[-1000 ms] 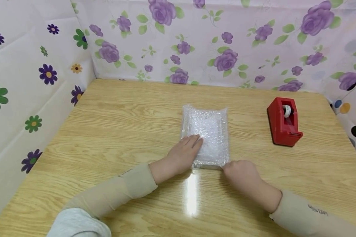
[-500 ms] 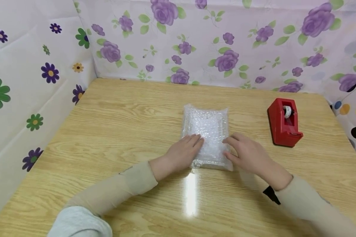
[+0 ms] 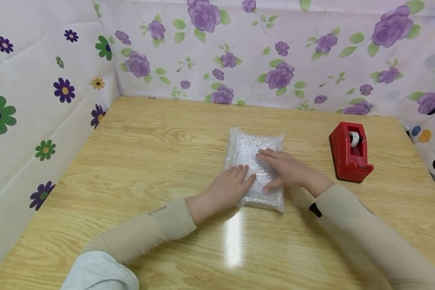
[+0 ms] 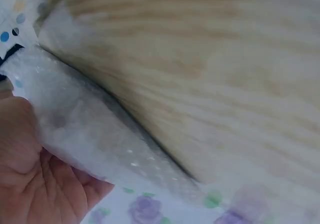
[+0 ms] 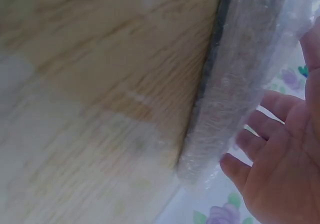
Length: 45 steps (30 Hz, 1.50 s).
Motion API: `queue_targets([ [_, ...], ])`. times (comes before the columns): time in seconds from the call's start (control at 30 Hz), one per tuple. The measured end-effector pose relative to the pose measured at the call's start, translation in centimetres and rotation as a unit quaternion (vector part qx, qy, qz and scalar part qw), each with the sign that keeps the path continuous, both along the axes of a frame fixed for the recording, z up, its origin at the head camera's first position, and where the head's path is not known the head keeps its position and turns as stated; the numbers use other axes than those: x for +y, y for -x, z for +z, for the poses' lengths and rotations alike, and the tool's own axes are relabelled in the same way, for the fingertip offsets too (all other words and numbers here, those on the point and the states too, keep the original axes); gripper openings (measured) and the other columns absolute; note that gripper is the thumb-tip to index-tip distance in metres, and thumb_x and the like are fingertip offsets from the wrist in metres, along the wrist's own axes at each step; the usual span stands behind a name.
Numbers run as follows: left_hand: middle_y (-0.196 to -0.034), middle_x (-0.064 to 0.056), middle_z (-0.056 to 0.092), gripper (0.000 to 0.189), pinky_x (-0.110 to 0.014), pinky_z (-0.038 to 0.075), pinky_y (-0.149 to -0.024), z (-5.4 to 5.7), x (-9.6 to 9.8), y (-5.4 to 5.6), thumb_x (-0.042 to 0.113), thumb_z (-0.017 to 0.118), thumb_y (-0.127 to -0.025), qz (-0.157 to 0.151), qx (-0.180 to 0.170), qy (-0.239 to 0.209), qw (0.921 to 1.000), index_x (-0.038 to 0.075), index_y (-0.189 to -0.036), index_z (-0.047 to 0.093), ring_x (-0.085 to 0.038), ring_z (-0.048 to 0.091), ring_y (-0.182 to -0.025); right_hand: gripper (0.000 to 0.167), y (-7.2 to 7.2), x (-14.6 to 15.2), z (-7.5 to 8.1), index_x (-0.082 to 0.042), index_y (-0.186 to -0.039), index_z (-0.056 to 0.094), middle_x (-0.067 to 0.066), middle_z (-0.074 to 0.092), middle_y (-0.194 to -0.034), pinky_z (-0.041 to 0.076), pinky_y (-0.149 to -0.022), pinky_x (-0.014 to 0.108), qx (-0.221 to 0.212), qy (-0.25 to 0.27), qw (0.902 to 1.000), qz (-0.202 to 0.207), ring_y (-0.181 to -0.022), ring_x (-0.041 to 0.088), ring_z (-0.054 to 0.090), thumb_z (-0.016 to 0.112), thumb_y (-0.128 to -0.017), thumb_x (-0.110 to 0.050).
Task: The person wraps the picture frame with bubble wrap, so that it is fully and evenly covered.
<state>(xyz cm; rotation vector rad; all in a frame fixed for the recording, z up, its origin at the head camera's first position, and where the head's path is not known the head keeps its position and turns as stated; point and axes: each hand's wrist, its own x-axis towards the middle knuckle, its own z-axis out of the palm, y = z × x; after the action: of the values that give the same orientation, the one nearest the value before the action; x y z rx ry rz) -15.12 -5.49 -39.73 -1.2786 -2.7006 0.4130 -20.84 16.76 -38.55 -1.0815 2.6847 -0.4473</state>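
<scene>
A flat rectangular package in clear bubble wrap (image 3: 251,141) lies on the wooden table, its wrapped side edge (image 5: 235,84) showing in the right wrist view. My left hand (image 3: 226,189) rests on the package's near left part with fingers extended; the left wrist view shows that palm (image 4: 45,184) against the wrap. My right hand (image 3: 288,169) reaches over the package from the right, fingers straight and thumb spread apart, fingertips at the upper middle of the wrap. Neither hand grips anything.
A red tape dispenser (image 3: 351,153) with a white roll stands to the right of the package. Floral cloth (image 3: 188,40) borders the table (image 3: 148,161) at the back and left side. A light glare shows in front of the package.
My right hand has let go of the package's near right corner and moved up and left over its top, fingers opening out. My left hand stays in place on the wrap.
</scene>
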Motion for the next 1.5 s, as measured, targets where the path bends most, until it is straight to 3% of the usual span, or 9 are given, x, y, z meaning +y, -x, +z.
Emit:
queue_targets([
  [0.13,-0.136,-0.011,0.053,0.04,-0.03,0.045,-0.103,0.0,0.2,-0.4,0.019,0.048,-0.096,-0.018,0.083,0.008,0.9963,0.008,-0.135,0.052,-0.022,0.053,-0.122,0.101,0.5,-0.1,0.0,0.001,-0.145,0.035,0.022,0.029,-0.152,0.022,-0.114,0.058,-0.002,-0.017,0.9999,0.003,-0.139,0.043,0.026,0.079,-0.068,-0.048],
  [0.23,-0.132,-0.008,0.054,0.04,-0.026,0.046,-0.1,0.1,0.3,-0.4,0.02,0.049,-0.096,-0.022,0.096,0.011,0.9951,0.007,-0.134,0.053,-0.019,0.054,-0.119,0.101,0.7,-0.2,0.1,0.001,-0.145,0.034,0.022,0.028,-0.152,0.019,-0.114,0.058,-0.005,-0.024,0.9997,0.002,-0.139,0.043,0.026,0.078,-0.069,-0.049],
  [0.37,-0.132,-0.01,0.053,0.045,-0.026,0.043,-0.104,0.6,0.2,0.2,0.019,0.057,-0.091,-0.025,0.054,0.005,0.9982,0.004,-0.133,0.05,-0.019,0.053,-0.121,0.101,1.1,-0.3,0.4,0.001,-0.145,0.034,0.023,0.027,-0.152,0.017,-0.114,0.06,-0.016,-0.028,0.9995,0.002,-0.139,0.043,0.025,0.078,-0.069,-0.048],
  [0.57,-0.139,-0.013,0.048,0.047,-0.03,0.038,-0.11,0.5,-0.3,1.8,0.015,0.057,-0.092,-0.01,-0.055,-0.032,0.9979,0.002,-0.136,0.045,-0.024,0.049,-0.127,0.102,2.1,-0.5,0.4,0.001,-0.146,0.031,0.024,0.024,-0.152,0.013,-0.115,0.06,-0.039,-0.028,0.9988,0.01,-0.14,0.044,0.021,0.077,-0.07,-0.05],
  [0.73,-0.145,-0.013,0.043,0.056,-0.034,0.033,-0.114,0.3,-0.9,2.6,0.04,0.044,-0.099,0.005,-0.125,-0.068,0.9898,0.003,-0.142,0.04,-0.026,0.041,-0.134,0.104,3.2,-0.5,0.1,0.0,-0.147,0.03,0.023,0.021,-0.154,0.009,-0.116,0.059,-0.056,-0.03,0.9979,0.014,-0.142,0.042,0.019,0.077,-0.069,-0.051],
  [0.87,-0.147,-0.015,0.041,0.071,-0.035,0.03,-0.115,0.2,-1.2,3.0,0.053,0.044,-0.094,0.003,-0.149,-0.08,0.9856,0.004,-0.145,0.037,-0.028,0.038,-0.136,0.104,3.7,-0.5,0.1,-0.002,-0.147,0.029,0.02,0.019,-0.155,0.008,-0.116,0.059,-0.065,-0.031,0.9974,0.012,-0.143,0.041,0.017,0.076,-0.069,-0.052],
  [1.07,-0.146,-0.016,0.042,0.072,-0.037,0.028,-0.116,0.3,-0.9,3.1,0.055,0.047,-0.091,-0.007,-0.119,-0.071,0.9904,0.007,-0.145,0.039,-0.029,0.037,-0.137,0.103,3.9,-0.3,0.2,-0.002,-0.147,0.03,0.02,0.02,-0.154,0.008,-0.116,0.059,-0.063,-0.026,0.9976,0.01,-0.143,0.04,0.017,0.077,-0.069,-0.051],
  [1.33,-0.147,-0.006,0.043,0.067,-0.038,0.033,-0.114,0.4,0.1,1.8,0.057,0.044,-0.092,0.015,-0.013,0.0,0.9998,0.011,-0.142,0.044,-0.024,0.042,-0.135,0.105,3.9,-0.1,-0.2,-0.003,-0.147,0.03,0.019,0.021,-0.154,0.01,-0.116,0.058,-0.047,-0.024,0.9986,0.007,-0.142,0.04,0.019,0.077,-0.067,-0.052],
  [1.5,-0.144,-0.008,0.046,0.065,-0.034,0.037,-0.111,0.5,0.1,1.5,0.053,0.047,-0.093,0.015,-0.021,-0.012,0.9996,0.009,-0.14,0.044,-0.024,0.046,-0.131,0.105,3.5,0.0,-0.5,-0.003,-0.147,0.031,0.018,0.022,-0.155,0.012,-0.117,0.056,-0.02,-0.03,0.9993,-0.003,-0.143,0.038,0.019,0.075,-0.067,-0.055],
])
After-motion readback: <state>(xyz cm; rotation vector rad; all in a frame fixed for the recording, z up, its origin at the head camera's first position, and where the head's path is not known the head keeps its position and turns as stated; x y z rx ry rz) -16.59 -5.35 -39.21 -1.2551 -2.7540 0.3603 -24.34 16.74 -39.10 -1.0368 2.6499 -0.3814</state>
